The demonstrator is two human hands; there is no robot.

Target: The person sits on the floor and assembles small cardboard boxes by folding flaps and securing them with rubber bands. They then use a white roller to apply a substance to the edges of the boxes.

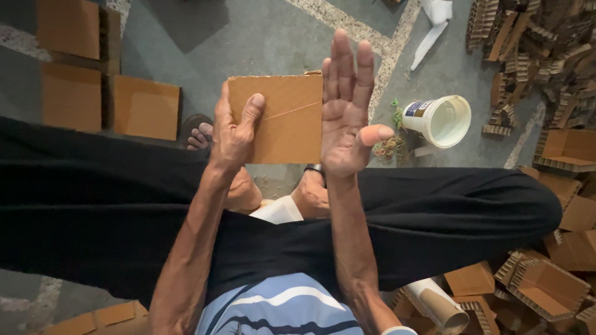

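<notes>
Both our hands meet at centre frame over our crossed legs: our left hand pinches the left edge of a square piece of corrugated cardboard, thumb across its face and fingers behind, while our right hand stands open and flat, fingers straight up, its palm pressed against the right edge of the piece. A thin rubber band already runs slantwise across the cardboard face, so we judge this piece banded or nearly so, and the flat hand seems to be squaring or steadying it. Beyond the hands, on the grey floor right of centre, lies a small heap of rubber bands beside a white plastic tub tipped on its side, its mouth toward us. At lower right sit several open cardboard trays and a cardboard tube. At upper left lie flat cardboard sheets; at upper right a large pile of corrugated strips waits, so much material looks unworked.
</notes>
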